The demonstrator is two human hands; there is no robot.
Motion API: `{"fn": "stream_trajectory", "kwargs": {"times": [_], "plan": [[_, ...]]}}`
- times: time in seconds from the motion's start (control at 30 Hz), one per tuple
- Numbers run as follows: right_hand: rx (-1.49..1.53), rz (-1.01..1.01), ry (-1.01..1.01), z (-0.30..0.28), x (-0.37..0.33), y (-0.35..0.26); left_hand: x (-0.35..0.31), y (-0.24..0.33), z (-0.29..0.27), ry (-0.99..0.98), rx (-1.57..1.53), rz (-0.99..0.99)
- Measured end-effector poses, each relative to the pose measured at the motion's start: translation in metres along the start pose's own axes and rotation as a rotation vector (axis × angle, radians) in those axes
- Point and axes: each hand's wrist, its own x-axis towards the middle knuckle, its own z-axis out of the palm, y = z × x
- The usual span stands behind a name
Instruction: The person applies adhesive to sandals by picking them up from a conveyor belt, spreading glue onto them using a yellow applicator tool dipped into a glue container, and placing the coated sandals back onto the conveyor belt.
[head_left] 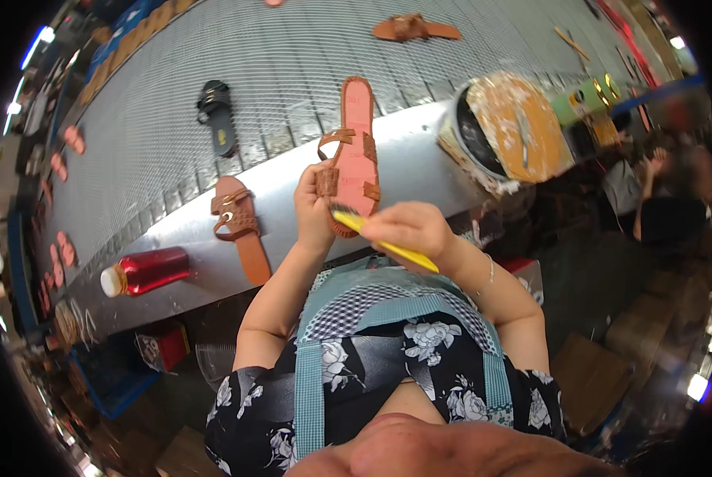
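Observation:
My left hand (313, 208) is closed around the side of a sandal (357, 107) with a pink insole and brown woven straps. Its toe points away from me, and one strap stands out loose to the left. In my right hand (414, 232) is a brush (410, 254) with a flat yellow handle, its dark bristles down at the near end of the insole. On the metal ledge to my left lies a brown sandal (250, 248) with a buckle on its woven strap. Behind it, a black sandal (222, 119) rests on the ribbed conveyor belt.
A tub (469, 131) with a glue-crusted board (523, 119) across it stands on the right of the ledge (412, 151). Left lies a red bottle (155, 270) with a white cap. Another brown sandal (414, 29) is farther along the conveyor belt (292, 48). A person (674, 199) sits at far right.

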Motion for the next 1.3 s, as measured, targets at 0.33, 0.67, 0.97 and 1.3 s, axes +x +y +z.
{"fn": "stream_trajectory", "kwargs": {"times": [0.33,0.67,0.97,1.3], "plan": [[0.044,-0.036,-0.013,0.029,0.001,0.011,0.051,-0.001,-0.060,0.400,-0.293,0.084],[0.861,0.900,0.500,0.048,-0.021,0.098,0.242,0.096,-0.333,1.210,0.731,0.481],[1.385,1.171,0.581,0.061,-0.050,0.128,0.227,0.118,-0.515,1.242,1.278,0.339],[1.333,1.186,0.545,0.059,-0.048,0.139,0.200,0.112,-0.613,0.765,2.048,-0.501]]}}
